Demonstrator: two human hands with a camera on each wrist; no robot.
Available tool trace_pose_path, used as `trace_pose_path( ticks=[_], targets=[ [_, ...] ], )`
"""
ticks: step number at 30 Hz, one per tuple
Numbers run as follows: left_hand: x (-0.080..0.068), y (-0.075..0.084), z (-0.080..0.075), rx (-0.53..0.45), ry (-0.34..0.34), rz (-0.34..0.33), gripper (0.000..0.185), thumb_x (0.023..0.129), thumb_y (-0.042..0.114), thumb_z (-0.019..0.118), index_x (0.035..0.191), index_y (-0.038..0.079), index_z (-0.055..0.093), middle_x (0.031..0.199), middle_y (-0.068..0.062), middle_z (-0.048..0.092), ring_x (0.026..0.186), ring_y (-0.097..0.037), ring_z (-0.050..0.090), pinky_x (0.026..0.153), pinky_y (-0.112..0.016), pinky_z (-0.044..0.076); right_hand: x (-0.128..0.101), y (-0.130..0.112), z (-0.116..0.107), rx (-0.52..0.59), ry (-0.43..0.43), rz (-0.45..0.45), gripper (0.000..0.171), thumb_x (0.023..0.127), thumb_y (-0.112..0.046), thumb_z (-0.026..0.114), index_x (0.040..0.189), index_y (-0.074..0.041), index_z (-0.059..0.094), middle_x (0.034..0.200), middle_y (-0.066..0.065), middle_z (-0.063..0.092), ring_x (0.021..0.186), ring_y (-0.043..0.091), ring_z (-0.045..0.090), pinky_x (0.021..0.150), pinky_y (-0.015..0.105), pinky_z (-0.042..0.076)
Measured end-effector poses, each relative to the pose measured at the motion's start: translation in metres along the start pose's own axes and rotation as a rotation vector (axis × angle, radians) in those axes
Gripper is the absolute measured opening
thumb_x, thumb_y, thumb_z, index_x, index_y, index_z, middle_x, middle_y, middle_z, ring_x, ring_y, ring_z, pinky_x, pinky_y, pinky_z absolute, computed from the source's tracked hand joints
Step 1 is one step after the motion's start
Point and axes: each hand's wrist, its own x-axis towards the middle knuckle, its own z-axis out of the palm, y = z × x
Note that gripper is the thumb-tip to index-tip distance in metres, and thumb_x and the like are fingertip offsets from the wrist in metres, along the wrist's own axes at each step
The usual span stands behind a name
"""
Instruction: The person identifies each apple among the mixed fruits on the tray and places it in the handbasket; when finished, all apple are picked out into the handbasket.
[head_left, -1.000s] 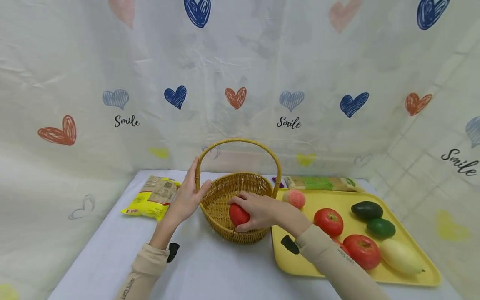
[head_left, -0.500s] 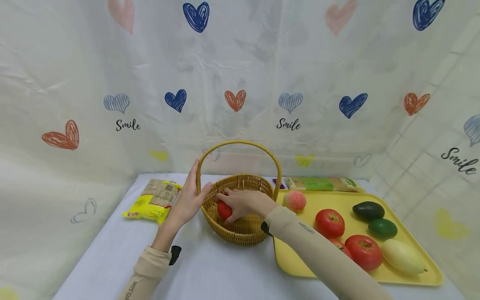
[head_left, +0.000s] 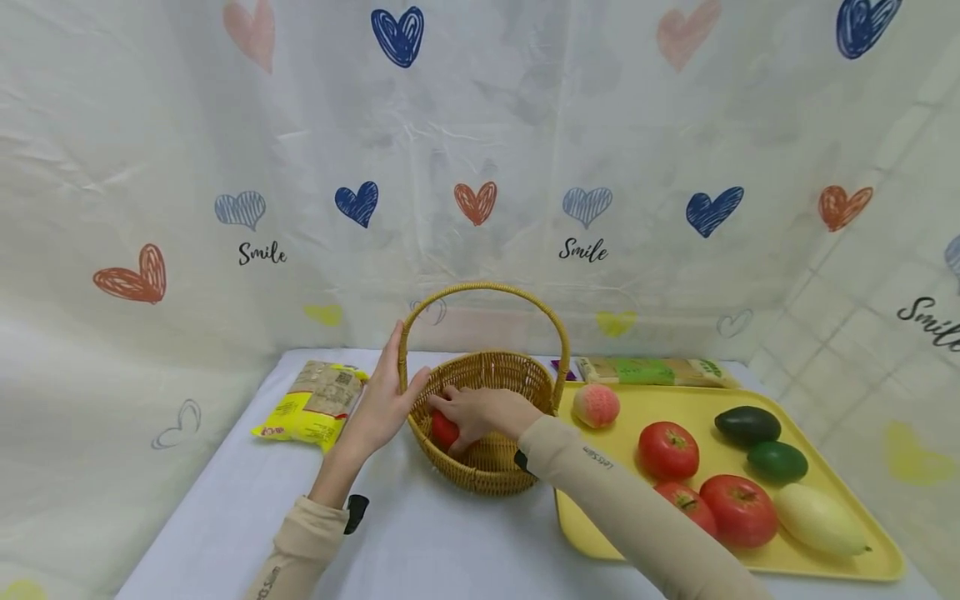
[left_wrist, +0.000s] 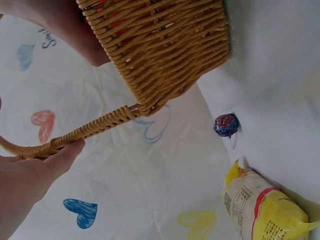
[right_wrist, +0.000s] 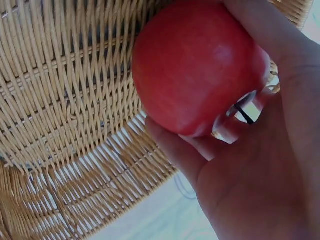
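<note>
A red apple (head_left: 444, 430) is inside the wicker basket (head_left: 483, 481), toward its left side, and my right hand (head_left: 489, 410) grips it from above. The right wrist view shows the apple (right_wrist: 195, 70) between thumb and fingers, its dark stem turned toward the palm, close to the woven wall. My left hand (head_left: 381, 410) rests against the left side of the basket's arched handle (head_left: 486, 286), fingers extended upward and thumb stretched out. In the left wrist view the thumb (left_wrist: 67, 156) lies along the handle (left_wrist: 95, 126); most of the other fingers are hidden.
On the right, a yellow tray (head_left: 592, 525) holds a peach (head_left: 597, 406), several red apples (head_left: 667, 450), two dark green fruits (head_left: 747, 425) and a pale yellow fruit (head_left: 821, 521). A yellow bag (head_left: 315, 404) lies left, near a wrapped lollipop (left_wrist: 226, 125). A long package (head_left: 656, 371) lies behind the tray.
My right hand has carried the apple left and lower within the basket, then nearly stopped. My left hand stays at the handle. The head view has shifted slightly.
</note>
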Motion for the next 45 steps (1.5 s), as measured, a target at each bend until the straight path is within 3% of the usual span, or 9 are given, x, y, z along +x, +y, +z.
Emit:
trace_pose_path(
  ticks=[7, 12, 16, 21, 25, 27, 31, 35, 45],
  targets=[
    [0.001, 0.0, 0.002, -0.005, 0.006, 0.011, 0.084, 0.106, 0.049, 0.05, 0.166, 0.027, -0.004, 0.175, -0.003, 0.003, 0.162, -0.028, 0.01, 0.13, -0.056, 0.02, 0.001, -0.007, 0.0, -0.011, -0.02, 0.036, 0.092, 0.091, -0.052, 0.073, 0.164, -0.038, 0.02, 0.171, 0.002, 0.027, 0.151, 0.024, 0.043, 0.116, 0.047, 0.047],
    [0.001, 0.0, 0.002, -0.003, 0.001, 0.006, 0.084, 0.106, 0.05, 0.049, 0.166, 0.027, -0.004, 0.175, -0.002, 0.002, 0.162, -0.028, 0.01, 0.129, -0.056, 0.02, -0.001, -0.011, -0.001, -0.053, -0.031, 0.048, 0.09, 0.092, -0.049, 0.073, 0.164, -0.038, 0.02, 0.169, 0.001, 0.028, 0.147, 0.025, 0.048, 0.113, 0.049, 0.049],
    [0.001, 0.0, 0.001, 0.001, 0.001, 0.006, 0.084, 0.106, 0.05, 0.049, 0.166, 0.028, -0.005, 0.175, -0.002, 0.002, 0.162, -0.029, 0.011, 0.129, -0.057, 0.021, -0.001, -0.013, 0.0, -0.087, -0.048, 0.058, 0.085, 0.095, -0.042, 0.07, 0.163, -0.042, 0.019, 0.169, -0.001, 0.026, 0.15, 0.025, 0.044, 0.112, 0.051, 0.05],
    [0.002, 0.0, 0.0, 0.0, 0.004, 0.015, 0.084, 0.106, 0.051, 0.05, 0.166, 0.028, -0.005, 0.175, -0.003, 0.002, 0.162, -0.029, 0.011, 0.129, -0.057, 0.022, -0.003, -0.015, -0.001, -0.052, -0.068, 0.086, 0.083, 0.097, -0.032, 0.067, 0.163, -0.046, 0.018, 0.173, -0.006, 0.019, 0.159, 0.023, 0.028, 0.111, 0.052, 0.05],
    [0.0, -0.001, 0.0, 0.002, 0.005, 0.016, 0.084, 0.106, 0.051, 0.05, 0.166, 0.029, -0.005, 0.175, -0.002, 0.002, 0.162, -0.03, 0.012, 0.128, -0.058, 0.022, -0.006, -0.017, -0.001, -0.024, -0.074, 0.069, 0.084, 0.096, -0.029, 0.067, 0.163, -0.044, 0.019, 0.173, -0.005, 0.019, 0.16, 0.022, 0.025, 0.117, 0.053, 0.044],
    [-0.001, -0.001, 0.001, 0.005, 0.006, 0.014, 0.084, 0.105, 0.051, 0.05, 0.166, 0.029, -0.005, 0.175, -0.003, 0.002, 0.162, -0.03, 0.012, 0.128, -0.059, 0.023, -0.008, -0.018, 0.0, -0.009, -0.071, 0.065, 0.083, 0.096, -0.028, 0.067, 0.163, -0.043, 0.021, 0.172, -0.005, 0.021, 0.159, 0.022, 0.026, 0.114, 0.051, 0.048],
    [-0.001, 0.0, 0.003, 0.009, 0.007, 0.014, 0.085, 0.105, 0.052, 0.05, 0.166, 0.028, -0.004, 0.175, -0.004, 0.003, 0.161, -0.031, 0.013, 0.127, -0.059, 0.024, -0.016, -0.02, 0.0, -0.047, -0.035, 0.058, 0.079, 0.097, -0.028, 0.068, 0.162, -0.041, 0.025, 0.169, -0.003, 0.027, 0.157, 0.023, 0.031, 0.113, 0.048, 0.05],
    [0.0, -0.001, 0.004, 0.013, 0.002, 0.012, 0.085, 0.105, 0.052, 0.05, 0.166, 0.028, -0.004, 0.175, -0.003, 0.003, 0.161, -0.031, 0.013, 0.127, -0.059, 0.024, -0.029, -0.022, 0.002, -0.077, 0.012, 0.033, 0.075, 0.1, -0.025, 0.065, 0.162, -0.037, 0.026, 0.169, 0.0, 0.027, 0.157, 0.025, 0.031, 0.12, 0.046, 0.043],
    [0.0, 0.0, 0.0, 0.029, 0.003, 0.01, 0.085, 0.106, 0.05, 0.05, 0.166, 0.026, -0.004, 0.175, -0.004, 0.004, 0.162, -0.03, 0.012, 0.128, -0.058, 0.023, -0.072, 0.0, 0.016, 0.007, 0.181, -0.044, 0.059, 0.103, -0.018, 0.059, 0.157, -0.035, 0.04, 0.169, -0.002, 0.033, 0.155, 0.03, 0.033, 0.119, 0.054, 0.042]
  ],
)
